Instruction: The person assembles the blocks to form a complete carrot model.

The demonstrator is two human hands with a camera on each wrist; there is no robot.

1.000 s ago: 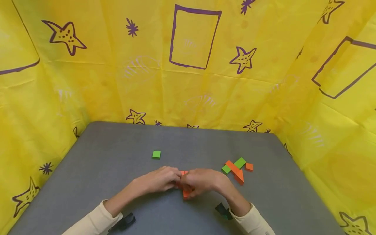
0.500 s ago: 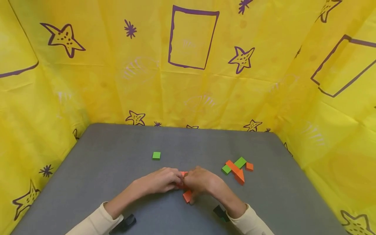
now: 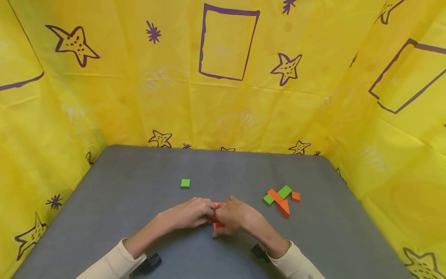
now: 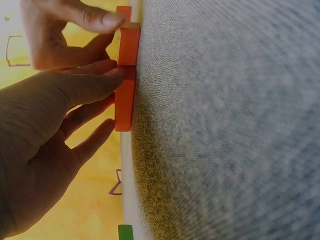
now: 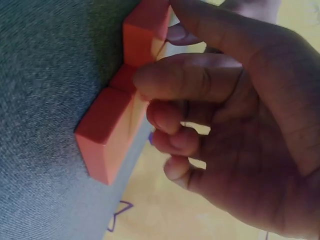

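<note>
Several orange blocks lie flat in a small group between the two hands in the head view. My left hand point(image 3: 196, 213) pinches one orange block point(image 4: 124, 107) from the left, its thumb over the near side and its fingers behind. From the right, my right hand point(image 3: 234, 216) pinches the nearest orange block point(image 3: 217, 226) between thumb and forefinger. That block butts end to end against the left hand's block in the left wrist view. In the right wrist view, another orange block point(image 5: 102, 120) lies past the curled fingers point(image 5: 167, 82). Fingers cover much of the group.
A green block point(image 3: 185, 183) lies farther back on the grey table point(image 3: 139, 170). To the right are a green bar point(image 3: 285, 191) with an orange bar point(image 3: 276, 197) across it, an orange triangle point(image 3: 285, 207) and a small orange block point(image 3: 295, 197). Yellow cloth point(image 3: 223, 108) encloses the table.
The right hand has pulled the nearest orange block away askew, then brought it left and back against the group. The left hand stays in place holding its block.
</note>
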